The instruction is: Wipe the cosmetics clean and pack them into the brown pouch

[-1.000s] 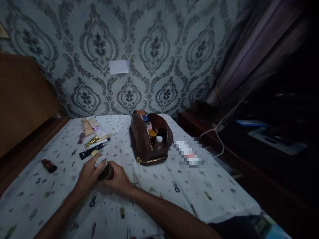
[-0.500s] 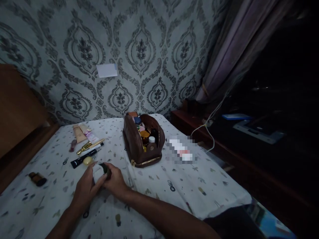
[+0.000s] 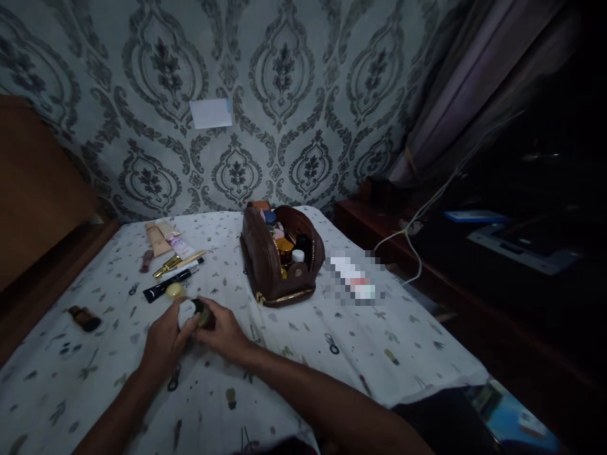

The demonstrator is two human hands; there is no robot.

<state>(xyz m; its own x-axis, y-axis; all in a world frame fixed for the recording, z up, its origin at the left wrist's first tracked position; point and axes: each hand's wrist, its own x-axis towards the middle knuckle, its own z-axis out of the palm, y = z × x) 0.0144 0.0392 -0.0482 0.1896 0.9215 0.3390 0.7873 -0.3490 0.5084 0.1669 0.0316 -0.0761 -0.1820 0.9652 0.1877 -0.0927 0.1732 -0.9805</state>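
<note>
My left hand [image 3: 161, 335] is closed on a white, soft-looking cloth [image 3: 186, 311]. Pressed against the cloth is a small, dark, round container, perhaps a jar [image 3: 204, 314], with my right hand [image 3: 225, 330] closed around its side. Fingers hide part of both. Just beyond my hands lie a pale yellow round item [image 3: 175, 291] and a black tube [image 3: 154, 292]. To their right a brown cosmetic bag [image 3: 258, 259] stands unzipped, with several jars and bottles inside, among them a white-capped one [image 3: 298, 256].
Beige tubes [image 3: 156, 239], a gold tube [image 3: 167, 266] and a small brown bottle [image 3: 84, 318] lie on the patterned sheet [image 3: 265, 404]. A blurred-out white item [image 3: 353, 278] is right of the bag. A wooden panel [image 3: 42, 208] borders the left; a white cable [image 3: 420, 265] hangs right.
The camera view has shifted a little, so the whole scene sits slightly higher and further right. The dark container has turned slightly in my right hand, showing more of its side.
</note>
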